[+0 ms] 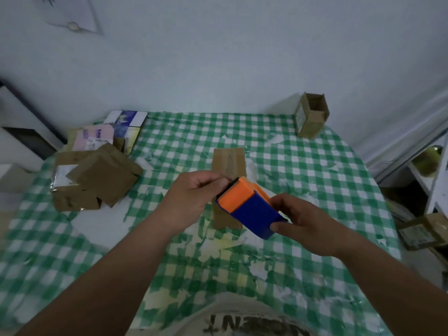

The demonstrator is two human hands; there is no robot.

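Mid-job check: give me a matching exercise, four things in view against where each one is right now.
Things
1. tape dispenser
2. long cardboard box
3. open cardboard box
4. pile of brown parcels

Places
A. left part of the table
B. far right corner of the table
C. held between the left hand and the right hand
D. middle of the table, partly hidden behind the hands

Pairs: 1-C, 2-D, 3-B, 4-A
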